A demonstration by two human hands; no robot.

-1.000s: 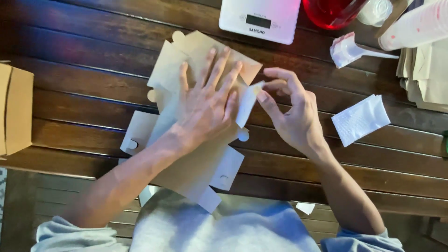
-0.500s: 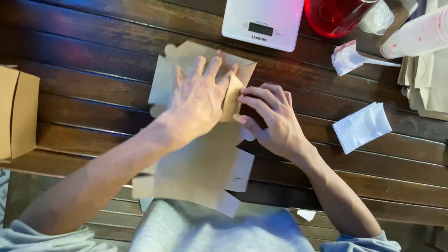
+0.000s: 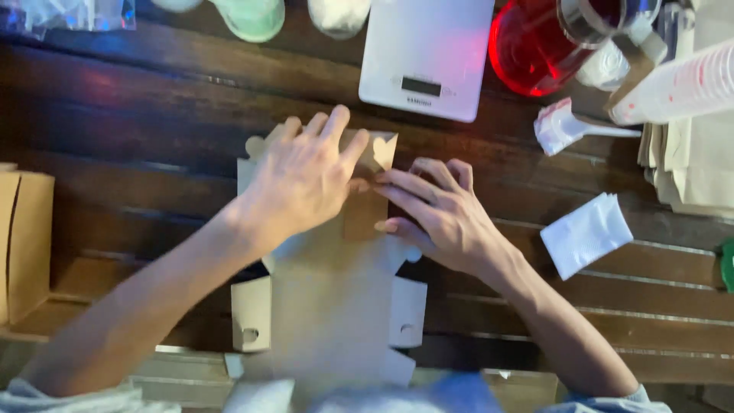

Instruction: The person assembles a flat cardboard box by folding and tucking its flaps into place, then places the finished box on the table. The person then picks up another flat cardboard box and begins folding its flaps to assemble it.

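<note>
A flat brown cardboard box blank (image 3: 329, 306) with white side flaps lies on the dark wooden slat table (image 3: 153, 115), running from the table's middle toward me. My left hand (image 3: 302, 180) lies palm-down on its far half with fingers spread. My right hand (image 3: 440, 214) rests beside it on the right, fingertips pressing a folded side panel of the cardboard inward against the left hand. Both hands touch the cardboard; neither lifts it.
A white kitchen scale (image 3: 424, 53) sits beyond the cardboard. A red glass jug (image 3: 535, 46), a white scoop (image 3: 566, 126) and a stack of cups (image 3: 680, 84) are at the far right. A white sachet (image 3: 587, 233) lies right. A folded brown box (image 3: 27, 237) stands left.
The view has tilted so the cardboard sits lower. My right hand has pushed the right side panel over and now lies flatter on it, while my left hand stays pressed on the far half.
</note>
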